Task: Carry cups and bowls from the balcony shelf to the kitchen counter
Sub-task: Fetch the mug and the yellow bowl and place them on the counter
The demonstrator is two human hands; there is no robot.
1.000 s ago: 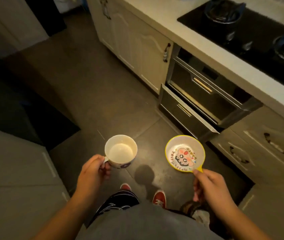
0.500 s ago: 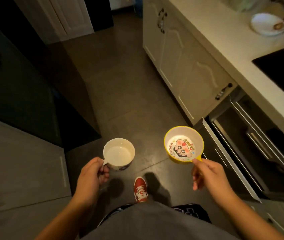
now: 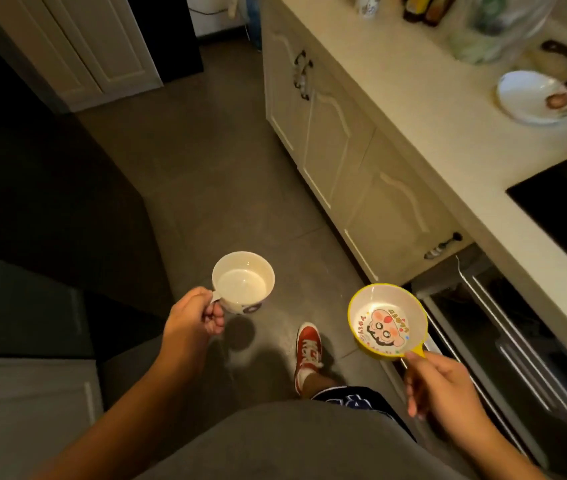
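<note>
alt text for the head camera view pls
A person holds an empty white mug by its handle in the left hand and a yellow-rimmed cartoon bowl by its tab in the right hand, over a kitchen floor. A cream counter with a white dish runs along the right.

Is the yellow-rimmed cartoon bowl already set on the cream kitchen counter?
No, the right hand holds the yellow-rimmed cartoon bowl by its handle over the floor.

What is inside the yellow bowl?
The yellow bowl holds nothing, only a cartoon face printed on its bottom. The right hand pinches its handle, hiding the handle's end.
</note>
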